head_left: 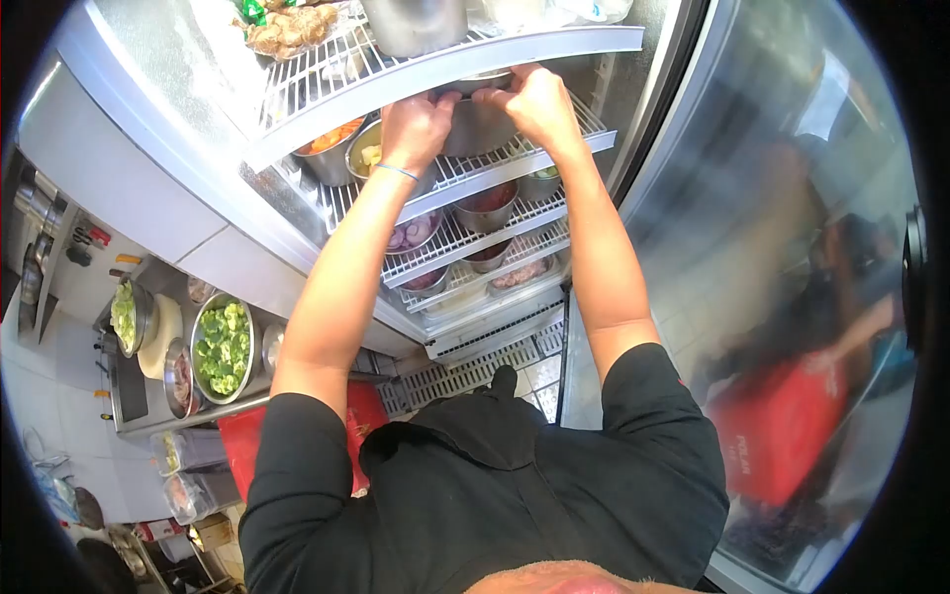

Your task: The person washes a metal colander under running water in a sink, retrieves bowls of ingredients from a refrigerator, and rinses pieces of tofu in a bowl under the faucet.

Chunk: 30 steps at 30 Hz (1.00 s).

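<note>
Both my arms reach into an open fridge, between its top shelf (pixel 445 81) and the wire shelf below. My left hand (pixel 418 129) has its fingers curled at the near left side of a metal pot (pixel 479 129). On the pot's right rim rests my right hand (pixel 529 107), thumb and fingers pressed together around the edge. The shelf front partly hides the pot's top, so its contents do not show. Left of it stand a pot with yellow pieces (pixel 370 156) and one with orange pieces (pixel 334 139).
Lower shelves hold bowls, one with sliced purple onions (pixel 413 233). The glass door (pixel 792 247) stands open at right. At left, a counter carries a bowl of broccoli (pixel 223 348). A red surface (pixel 242 445) lies below it.
</note>
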Available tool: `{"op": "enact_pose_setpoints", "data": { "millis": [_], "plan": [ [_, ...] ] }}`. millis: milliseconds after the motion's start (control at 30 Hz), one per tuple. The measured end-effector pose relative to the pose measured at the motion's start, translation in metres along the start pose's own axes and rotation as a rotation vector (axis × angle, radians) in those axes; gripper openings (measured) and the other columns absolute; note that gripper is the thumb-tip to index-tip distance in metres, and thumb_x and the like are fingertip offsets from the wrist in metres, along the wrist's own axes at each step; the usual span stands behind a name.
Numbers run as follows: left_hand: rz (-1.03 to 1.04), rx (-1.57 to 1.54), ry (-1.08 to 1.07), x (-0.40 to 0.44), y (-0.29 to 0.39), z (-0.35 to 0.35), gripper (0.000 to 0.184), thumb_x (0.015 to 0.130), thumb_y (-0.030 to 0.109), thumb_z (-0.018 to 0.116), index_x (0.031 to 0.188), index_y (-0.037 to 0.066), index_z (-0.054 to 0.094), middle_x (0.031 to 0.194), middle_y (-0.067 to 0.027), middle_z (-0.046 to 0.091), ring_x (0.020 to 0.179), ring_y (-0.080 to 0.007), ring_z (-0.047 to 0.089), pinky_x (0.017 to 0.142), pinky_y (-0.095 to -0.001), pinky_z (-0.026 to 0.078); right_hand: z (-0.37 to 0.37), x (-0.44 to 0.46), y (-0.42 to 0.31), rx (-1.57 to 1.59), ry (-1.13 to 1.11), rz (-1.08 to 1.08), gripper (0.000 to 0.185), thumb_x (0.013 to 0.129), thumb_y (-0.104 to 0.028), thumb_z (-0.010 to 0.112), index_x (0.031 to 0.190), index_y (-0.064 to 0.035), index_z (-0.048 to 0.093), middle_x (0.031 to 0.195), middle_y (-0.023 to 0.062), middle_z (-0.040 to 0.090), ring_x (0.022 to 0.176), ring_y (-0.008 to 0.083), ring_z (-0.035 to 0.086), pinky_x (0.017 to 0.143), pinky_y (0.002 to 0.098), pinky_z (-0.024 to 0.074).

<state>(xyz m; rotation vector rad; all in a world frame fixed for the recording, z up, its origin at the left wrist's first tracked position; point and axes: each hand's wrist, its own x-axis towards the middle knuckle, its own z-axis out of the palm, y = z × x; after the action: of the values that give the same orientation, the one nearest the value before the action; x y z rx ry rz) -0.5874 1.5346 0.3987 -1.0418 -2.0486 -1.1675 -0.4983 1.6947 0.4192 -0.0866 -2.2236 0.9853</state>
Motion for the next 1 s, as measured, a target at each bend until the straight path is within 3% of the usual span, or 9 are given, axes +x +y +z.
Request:
{"op": "enact_pose_setpoints", "data": {
  "millis": [100,133,300,367,467,700,733,833,1000],
  "plan": [
    [0.037,0.189,0.181,-0.014,0.018,0.010,0.058,0.073,0.026,0.077,0.115,-0.009,0.056,0.109,-0.0288,0.060,0.105,-0.0413,0.055,0.094,-0.0440,0.042,0.001,0.003,0.000,0.180,0.003,0.046,0.037,0.073,-0.019,0.079,0.102,0.0019,0.069,0.088,0.0127,0.072,0.079,0.0167,0.065,0.073,0.0307,0.0502],
    [-0.138,0.135,0.099,-0.018,0.025,0.014,0.080,0.072,0.026,0.079,0.130,-0.012,0.039,0.130,-0.0382,0.041,0.121,-0.0498,0.038,0.106,-0.0480,0.031,0.004,0.005,0.005,0.240,0.031,0.016,0.037,0.073,-0.020,0.079,0.101,0.0018,0.069,0.087,0.0120,0.072,0.078,0.0159,0.065,0.073,0.0302,0.0507],
    [-0.088,0.023,0.244,-0.045,0.051,0.019,0.082,0.077,0.018,0.075,0.136,-0.016,0.029,0.140,-0.0411,0.025,0.130,-0.0507,0.029,0.111,-0.0456,0.028,0.001,0.006,0.009,0.376,0.085,-0.007,0.032,0.075,-0.016,0.077,0.100,0.0023,0.070,0.090,0.0083,0.073,0.081,0.0149,0.065,0.078,0.0294,0.0508],
    [-0.051,0.007,0.208,-0.066,0.053,0.033,0.086,0.077,0.017,0.073,0.140,-0.016,0.024,0.142,-0.0415,0.023,0.134,-0.0511,0.025,0.114,-0.0443,0.025,0.004,0.008,0.014,0.390,0.105,-0.038,0.028,0.076,-0.016,0.076,0.098,0.0008,0.070,0.081,0.0062,0.070,0.071,0.0111,0.062,0.066,0.0257,0.0498],
    [-0.179,-0.104,0.016,-0.070,0.043,0.054,0.099,0.078,0.015,0.071,0.144,-0.017,0.004,0.148,-0.0437,0.002,0.143,-0.0500,0.004,0.118,-0.0430,0.017,0.004,0.005,0.013,0.355,0.102,-0.030,0.024,0.078,-0.017,0.073,0.095,-0.0006,0.070,0.072,0.0013,0.065,0.061,0.0065,0.055,0.051,0.0220,0.0438],
    [-0.329,-0.213,0.010,-0.046,0.026,0.076,0.112,0.078,0.025,0.075,0.142,-0.019,-0.006,0.149,-0.0420,-0.004,0.142,-0.0508,0.002,0.119,-0.0437,0.015,0.007,0.009,0.014,0.605,0.011,0.031,0.030,0.081,-0.013,0.072,0.106,0.0028,0.067,0.092,0.0082,0.070,0.072,0.0118,0.063,0.055,0.0239,0.0502],
    [-0.364,-0.298,0.096,-0.037,0.022,0.081,0.115,0.074,0.029,0.079,0.143,-0.018,-0.001,0.149,-0.0404,0.008,0.142,-0.0473,0.015,0.117,-0.0424,0.021,0.007,0.009,0.011,0.667,0.069,0.035,0.031,0.075,-0.015,0.077,0.099,0.0031,0.069,0.083,0.0070,0.070,0.060,0.0109,0.063,0.053,0.0233,0.0510],
    [-0.335,-0.300,0.196,-0.020,0.010,0.090,0.107,0.069,0.026,0.086,0.138,-0.012,0.013,0.132,-0.0314,0.044,0.123,-0.0345,0.050,0.104,-0.0388,0.040,0.004,0.014,0.023,0.610,0.031,0.053,0.032,0.074,-0.013,0.077,0.100,0.0040,0.068,0.085,0.0083,0.070,0.064,0.0122,0.064,0.057,0.0244,0.0547],
    [-0.261,-0.413,0.194,-0.014,0.001,0.098,0.070,0.071,0.017,0.082,0.125,-0.003,0.043,0.113,-0.0202,0.062,0.107,-0.0293,0.061,0.092,-0.0396,0.048,0.004,0.016,0.031,0.748,-0.007,-0.011,0.027,0.075,-0.008,0.077,0.098,0.0035,0.068,0.086,0.0074,0.070,0.072,0.0114,0.065,0.060,0.0234,0.0525]
  ]
}}
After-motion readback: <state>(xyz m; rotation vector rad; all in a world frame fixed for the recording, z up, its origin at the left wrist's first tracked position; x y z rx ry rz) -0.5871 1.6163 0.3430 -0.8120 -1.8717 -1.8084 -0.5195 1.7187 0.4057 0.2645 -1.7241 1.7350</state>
